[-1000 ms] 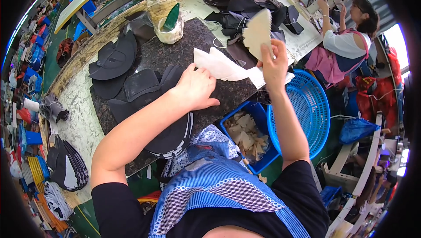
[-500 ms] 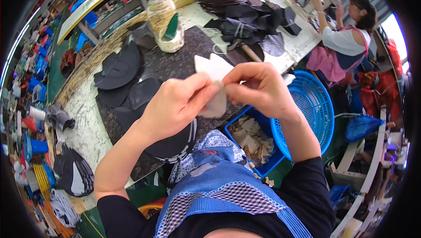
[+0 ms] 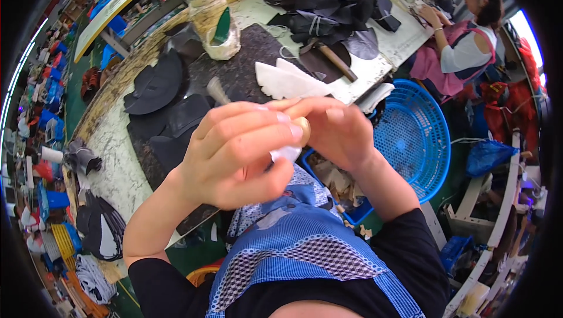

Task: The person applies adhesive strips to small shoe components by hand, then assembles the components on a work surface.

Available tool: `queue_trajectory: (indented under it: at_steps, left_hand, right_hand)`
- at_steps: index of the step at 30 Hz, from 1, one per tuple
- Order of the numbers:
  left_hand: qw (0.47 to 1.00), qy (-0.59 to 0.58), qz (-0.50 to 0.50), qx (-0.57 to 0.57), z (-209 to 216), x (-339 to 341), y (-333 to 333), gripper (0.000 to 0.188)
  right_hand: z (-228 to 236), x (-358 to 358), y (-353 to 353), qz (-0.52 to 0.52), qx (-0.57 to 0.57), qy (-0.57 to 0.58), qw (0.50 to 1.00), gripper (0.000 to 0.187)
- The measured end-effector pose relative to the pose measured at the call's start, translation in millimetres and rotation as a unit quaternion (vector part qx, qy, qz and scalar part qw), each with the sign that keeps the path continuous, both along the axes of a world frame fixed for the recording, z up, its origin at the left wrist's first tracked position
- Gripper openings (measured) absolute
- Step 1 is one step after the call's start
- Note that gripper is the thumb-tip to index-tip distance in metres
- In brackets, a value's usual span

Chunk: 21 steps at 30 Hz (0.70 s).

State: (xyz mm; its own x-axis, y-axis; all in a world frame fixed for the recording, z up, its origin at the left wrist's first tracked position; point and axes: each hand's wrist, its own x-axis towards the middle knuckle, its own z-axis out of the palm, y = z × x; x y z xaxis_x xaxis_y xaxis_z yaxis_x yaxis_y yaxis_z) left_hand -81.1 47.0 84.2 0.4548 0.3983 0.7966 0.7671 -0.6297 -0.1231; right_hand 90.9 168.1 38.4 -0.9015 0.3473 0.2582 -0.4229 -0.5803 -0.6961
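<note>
White scrap pinched between left hand and right hand fingers, blue basket beside.

Worn workbench, bearing a dark cutting mat; left of mat, black cut pieces; on mat, white pieces; behind mat, a wrapped cone.

Glossy blue plastic basket

The hands meet above the surface's near edge. Behind them lie flat pieces; a basket stands right, a bin below them.
</note>
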Motion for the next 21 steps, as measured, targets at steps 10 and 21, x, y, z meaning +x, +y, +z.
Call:
queue_trajectory:
  at_steps: [10, 21]
  left_hand:
    - [0.916, -0.15, -0.29, -0.232, -32.7, 97.0, -49.3, 0.02]
    - [0.657, -0.643, -0.142, -0.367, -27.3, 6.0, -97.7, 0.049]
  right_hand:
    - [-20.3, -35.6, 33.3, -0.434, 0.18, -0.162, 0.868, 0.03]
    - [-21.1, 56.0, -31.8, -0.127, 0.291, -0.225, 0.921, 0.041]
